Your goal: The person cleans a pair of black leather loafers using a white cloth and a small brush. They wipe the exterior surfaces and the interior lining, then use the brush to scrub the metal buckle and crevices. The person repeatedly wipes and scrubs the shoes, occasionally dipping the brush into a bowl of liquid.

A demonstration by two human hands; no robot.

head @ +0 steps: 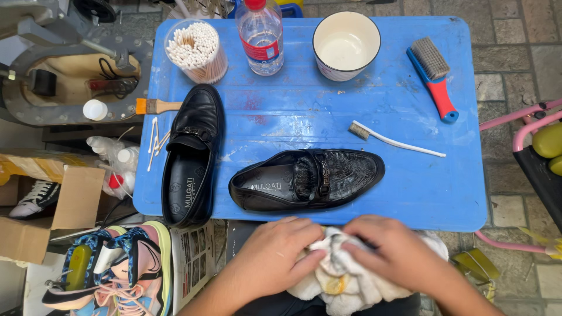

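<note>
Both hands, the left hand (275, 257) and the right hand (395, 251), were clenched around a stained white cloth (345, 275), bunched just off the near edge of the blue counter (410, 193). One black shoe (307, 178) lay sideways just beyond, within reach; the other black shoe (193, 152) overhung the near-left edge. Open room remained on the right, near a toothbrush (395, 140).

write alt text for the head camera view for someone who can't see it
Seen from above, a person's left hand and right hand bunch a stained white cloth at the near edge of a blue table. On the table lie two black loafers, a toothbrush, a scrub brush, a bowl, a water bottle and cotton swabs.
</note>
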